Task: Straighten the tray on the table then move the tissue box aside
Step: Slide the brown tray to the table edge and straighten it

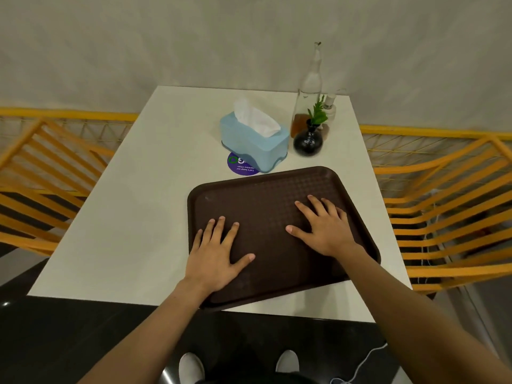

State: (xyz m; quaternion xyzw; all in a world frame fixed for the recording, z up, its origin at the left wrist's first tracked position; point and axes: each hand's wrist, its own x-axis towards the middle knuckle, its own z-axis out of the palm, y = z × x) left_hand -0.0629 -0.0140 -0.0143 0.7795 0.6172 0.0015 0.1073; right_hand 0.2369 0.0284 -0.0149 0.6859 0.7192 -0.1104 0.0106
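Observation:
A dark brown tray (266, 189) lies askew on the white table (144, 189), its near left corner just over the front edge. My left hand (216, 253) rests flat on the tray's near left part, fingers spread. My right hand (324, 225) lies flat on its right half, fingers apart too. Neither hand grips anything. Behind the tray stands a light blue tissue box (255, 145) with a white tissue sticking out; it sits partly on a purple round sticker (239, 167).
Right of the tissue box stand a black vase (308, 141) with a green sprig, a tall glass bottle (309, 92) and a small bottle (329, 109). Orange slatted chairs (448, 206) flank the table on both sides. A wall is behind.

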